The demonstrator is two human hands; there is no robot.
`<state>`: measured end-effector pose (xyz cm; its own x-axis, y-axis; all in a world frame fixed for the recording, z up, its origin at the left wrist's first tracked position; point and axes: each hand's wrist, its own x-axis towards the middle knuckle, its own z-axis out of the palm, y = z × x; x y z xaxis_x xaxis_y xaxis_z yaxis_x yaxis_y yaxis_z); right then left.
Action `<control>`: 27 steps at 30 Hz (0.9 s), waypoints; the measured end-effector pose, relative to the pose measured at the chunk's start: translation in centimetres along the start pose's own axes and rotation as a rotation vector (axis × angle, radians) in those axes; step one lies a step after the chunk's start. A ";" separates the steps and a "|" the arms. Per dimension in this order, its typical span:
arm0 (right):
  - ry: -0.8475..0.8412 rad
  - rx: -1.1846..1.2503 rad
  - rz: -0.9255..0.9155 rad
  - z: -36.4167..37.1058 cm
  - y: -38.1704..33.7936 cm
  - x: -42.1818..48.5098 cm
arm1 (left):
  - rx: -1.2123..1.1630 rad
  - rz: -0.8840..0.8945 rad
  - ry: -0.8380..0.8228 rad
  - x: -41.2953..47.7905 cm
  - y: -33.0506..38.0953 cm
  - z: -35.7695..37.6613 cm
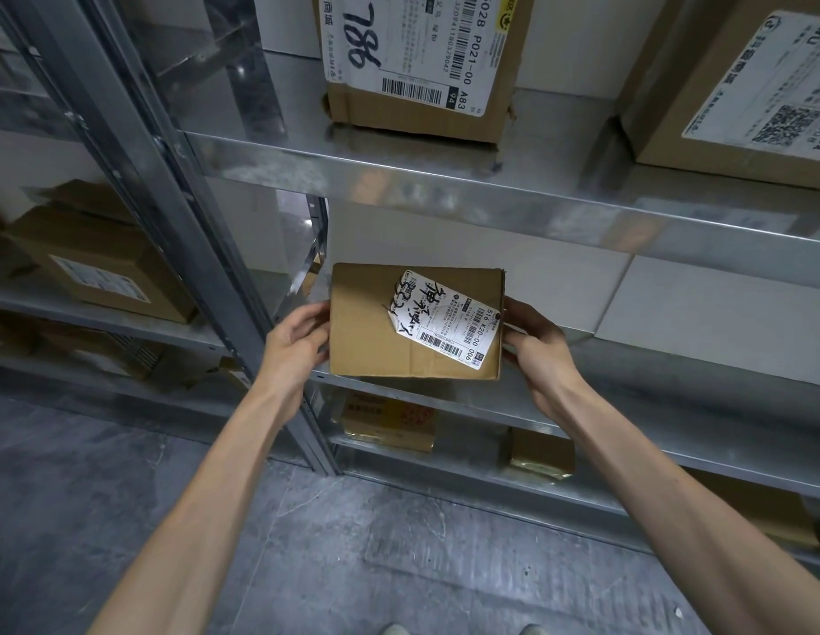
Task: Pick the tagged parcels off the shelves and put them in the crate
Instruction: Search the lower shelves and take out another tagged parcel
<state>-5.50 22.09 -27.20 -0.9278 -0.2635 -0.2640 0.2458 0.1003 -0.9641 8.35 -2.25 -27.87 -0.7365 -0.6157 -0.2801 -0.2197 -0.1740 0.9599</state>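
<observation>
both hands (303, 341) (534, 346) clasp the parcel (399, 332); its underside and fingertips hidden.

Matt cardboard parcel (415, 320) — glossy paper label (445, 318), shiny metal shelf (490, 185)

You have two bare hands in view: the left hand (298, 341) and the right hand (534, 348), one at each side of the small brown cardboard parcel with a white handwritten label (415, 320).

Count the cardboard boxes from that parcel:
- Above it, on the upper galvanised steel shelf (445, 176): two large brown labelled cartons (422, 61) (738, 84).
- Below it: two small tan taped packets (390, 426) (538, 453).
- Left of it, in the neighbouring bay: one clearly seen brown labelled carton (101, 268); others there are too blurred to count.

Two shoe tips (394, 629) (534, 629) show at the bottom edge.
</observation>
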 end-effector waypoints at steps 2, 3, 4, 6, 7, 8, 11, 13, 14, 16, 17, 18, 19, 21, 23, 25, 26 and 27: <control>-0.003 -0.037 -0.017 0.1 0.1 0.1 | -0.004 0.000 0.012 0.1 0.0 0.0; 0.002 -0.057 -0.024 0.2 0.1 0.1 | -0.004 0.002 0.016 0.2 -0.1 0.0; 0.008 -0.077 -0.032 0.2 0.1 0.1 | 0.001 0.006 0.020 0.4 -0.1 0.0; 0.026 -0.136 -0.043 0.4 0.1 0.2 | 0.012 0.013 0.031 0.7 0.1 0.1; 0.033 -0.171 -0.050 0.5 0.1 0.3 | 0.009 0.012 0.044 0.8 0.3 0.2; 0.033 -0.206 -0.061 0.7 0.2 0.3 | 0.003 0.009 0.059 1.0 0.6 0.3; 0.028 -0.300 -0.087 1.2 0.7 0.7 | 0.015 0.002 0.106 1.9 1.4 0.9; 0.030 -0.329 -0.098 1.4 0.9 0.9 | 0.033 0.000 0.135 2.5 1.5 1.2; 0.028 -0.336 -0.104 1.6 1.0 1.1 | 0.033 -0.005 0.144 2.9 1.5 1.4; 0.016 -0.356 -0.107 2.2 1.2 1.2 | 0.033 -0.019 0.150 3.6 1.2 1.4; 0.010 -0.370 -0.110 2.5 1.3 1.3 | 0.043 -0.024 0.146 4.0 1.0 1.5; -0.001 -0.390 -0.114 2.9 1.5 1.3 | 0.051 -0.027 0.143 4.5 0.8 1.5; -0.013 -0.414 -0.116 3.2 1.6 1.4 | 0.050 -0.035 0.143 5.0 0.4 1.4; -0.026 -0.448 -0.116 3.9 2.3 1.6 | 0.047 -0.061 0.141 6.1 -0.5 1.3; -0.040 -0.456 -0.106 4.2 3.2 1.7 | 0.074 -0.078 0.125 6.8 -1.6 1.1; -0.056 -0.467 -0.085 4.3 4.3 1.7 | 0.100 -0.101 0.107 7.6 -2.9 0.7; -0.063 -0.469 -0.082 4.4 4.8 1.7 | 0.117 -0.113 0.097 7.8 -3.4 0.6; -0.073 -0.470 -0.082 4.5 5.3 1.6 | 0.134 -0.121 0.088 8.0 -3.9 0.4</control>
<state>-4.46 17.87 -32.88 -0.9126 -0.3535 -0.2054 0.0040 0.4947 -0.8691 3.04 -6.19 -33.85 -0.6417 -0.6626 -0.3863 -0.3910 -0.1506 0.9080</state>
